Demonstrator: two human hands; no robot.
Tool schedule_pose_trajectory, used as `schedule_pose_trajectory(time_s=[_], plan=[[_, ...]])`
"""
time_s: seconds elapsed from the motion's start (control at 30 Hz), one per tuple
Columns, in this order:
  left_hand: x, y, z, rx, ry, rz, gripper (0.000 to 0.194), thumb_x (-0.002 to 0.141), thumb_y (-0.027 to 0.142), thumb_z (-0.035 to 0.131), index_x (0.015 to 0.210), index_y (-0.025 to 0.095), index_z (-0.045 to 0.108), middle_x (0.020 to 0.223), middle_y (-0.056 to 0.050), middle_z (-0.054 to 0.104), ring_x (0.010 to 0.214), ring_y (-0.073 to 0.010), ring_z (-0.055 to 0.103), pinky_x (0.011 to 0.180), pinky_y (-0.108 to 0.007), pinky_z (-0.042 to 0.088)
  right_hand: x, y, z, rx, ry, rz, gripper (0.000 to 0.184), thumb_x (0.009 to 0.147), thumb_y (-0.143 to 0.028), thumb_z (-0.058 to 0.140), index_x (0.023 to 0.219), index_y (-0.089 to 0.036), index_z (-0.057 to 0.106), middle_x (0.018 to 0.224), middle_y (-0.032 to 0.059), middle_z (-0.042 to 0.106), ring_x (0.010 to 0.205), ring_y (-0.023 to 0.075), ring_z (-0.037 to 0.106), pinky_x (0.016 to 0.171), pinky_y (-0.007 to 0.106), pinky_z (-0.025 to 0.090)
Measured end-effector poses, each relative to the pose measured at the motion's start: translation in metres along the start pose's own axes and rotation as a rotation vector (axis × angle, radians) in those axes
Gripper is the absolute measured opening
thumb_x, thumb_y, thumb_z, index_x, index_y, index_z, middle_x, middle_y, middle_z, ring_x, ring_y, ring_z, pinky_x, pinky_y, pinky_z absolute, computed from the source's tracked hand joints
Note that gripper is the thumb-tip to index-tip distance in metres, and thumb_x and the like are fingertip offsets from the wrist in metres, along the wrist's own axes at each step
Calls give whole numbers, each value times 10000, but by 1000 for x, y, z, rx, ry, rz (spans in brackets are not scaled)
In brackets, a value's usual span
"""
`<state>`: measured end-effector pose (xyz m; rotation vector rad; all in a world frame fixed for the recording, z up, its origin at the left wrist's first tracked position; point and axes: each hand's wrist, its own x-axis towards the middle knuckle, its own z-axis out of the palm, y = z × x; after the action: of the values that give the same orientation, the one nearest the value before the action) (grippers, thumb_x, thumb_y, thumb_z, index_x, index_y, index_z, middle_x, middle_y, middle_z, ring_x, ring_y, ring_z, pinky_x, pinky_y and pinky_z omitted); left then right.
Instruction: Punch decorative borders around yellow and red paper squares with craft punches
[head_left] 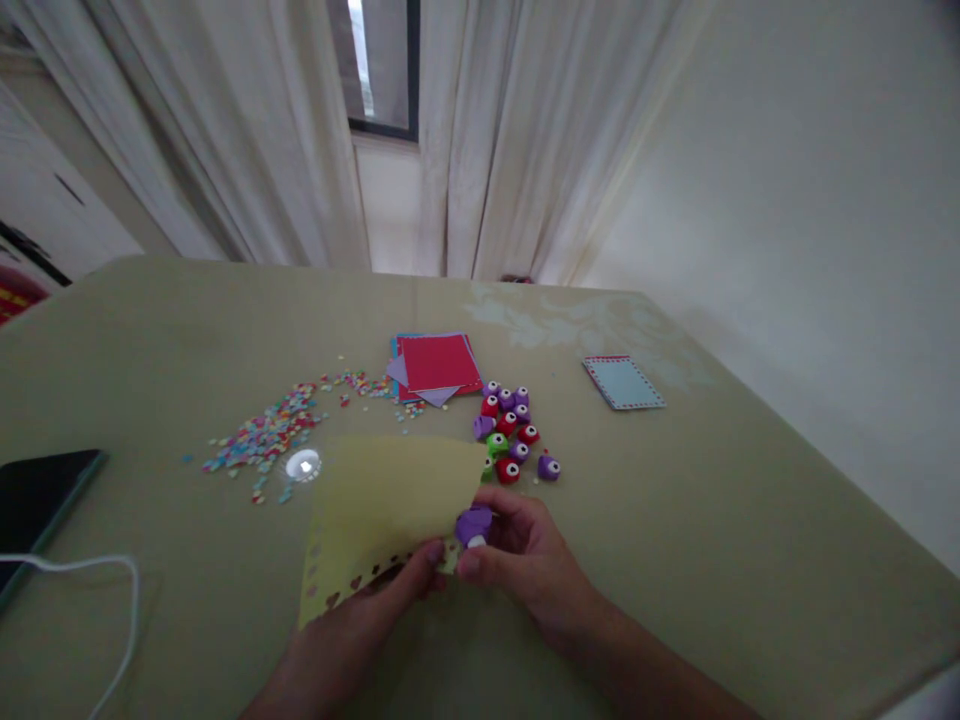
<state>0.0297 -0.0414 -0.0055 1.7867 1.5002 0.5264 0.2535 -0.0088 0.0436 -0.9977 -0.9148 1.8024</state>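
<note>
A yellow sheet of paper [397, 490] is pinched along its near edge by my left hand [401, 590]. Small shapes are punched along its left and near edges. My right hand [521, 555] is closed around a purple craft punch [474, 523], which sits at the sheet's near right corner. Just beyond my right hand lies a cluster of small craft punches [508, 424] in purple, red and green, each with a white, eye-like round top. One purple punch [549, 467] lies a little apart to the right.
Colored paper confetti [274, 430] is scattered left of the sheet, near a shiny clear disc [303, 465]. Behind is a stack of red, purple and blue paper [441, 363]. Light blue punched sheets [625, 382] lie right. A dark tablet-like device [45, 500] and white cable [133, 610] are at far left.
</note>
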Motion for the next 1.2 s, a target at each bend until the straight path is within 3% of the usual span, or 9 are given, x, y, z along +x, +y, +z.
schedule_pose_trajectory(time_s=[0.1,0.2,0.3,0.5,0.67,0.77,0.93,1.1,1.2], plan=[[6,22,-13,-63,41,-262,337,914,543,606,894,334,870,1097,-39,866,1085,-347,807,919,-440,655,5,-14,-11,-151,147,-180,514,666,-396,1008,1080,-255,739,926,21,754,834,193,695,740,295,568],[9,36,-18,-156,67,-343,531,952,674,508,768,313,850,1035,-56,874,1018,-333,819,898,-439,657,14,-38,-38,-408,367,-468,415,802,-417,902,1126,-243,710,1009,58,756,856,205,686,770,323,574],[8,36,-14,-196,127,-394,620,934,755,497,661,300,817,938,-61,875,912,-324,825,838,-434,668,23,-61,-78,-911,555,-615,384,877,-388,787,1217,-217,744,1052,81,744,825,210,668,798,365,563],[8,30,-7,-248,151,-385,696,872,862,463,616,312,805,881,-72,865,898,-343,812,862,-456,650,31,-70,-133,-1349,596,-337,320,849,-329,661,1097,-157,768,884,80,737,723,225,670,748,374,556],[11,46,-13,-376,225,-362,696,887,842,496,600,276,782,793,-70,829,904,-329,773,928,-414,589,31,-65,-135,-1415,529,-273,308,890,-362,692,1099,-154,781,1059,140,742,836,250,719,836,389,564],[12,52,-17,-380,267,-315,644,891,766,574,500,265,676,705,-45,782,802,-287,741,818,-348,568,30,-67,-131,-1383,526,-256,367,916,-421,712,1169,-158,755,1084,142,748,859,260,729,831,391,570],[14,40,-24,-269,369,-304,634,906,718,577,466,265,627,742,-44,794,820,-276,748,764,-321,562,30,-60,-118,-1223,421,-256,352,963,-468,680,1147,-181,766,1095,127,760,888,261,743,824,388,589],[18,23,-28,-223,475,-322,599,895,719,592,514,268,693,821,-74,830,965,-326,779,817,-355,623,45,-40,-108,-1078,496,-497,513,1046,-561,549,1421,-222,637,1376,151,685,1185,297,692,1027,462,560],[20,20,-18,-319,333,-295,594,837,781,626,627,248,784,893,-95,857,971,-346,793,877,-389,645,69,-43,-111,-1142,388,-621,546,1082,-546,500,1536,-248,547,1577,146,554,1478,297,498,1224,502,408]])
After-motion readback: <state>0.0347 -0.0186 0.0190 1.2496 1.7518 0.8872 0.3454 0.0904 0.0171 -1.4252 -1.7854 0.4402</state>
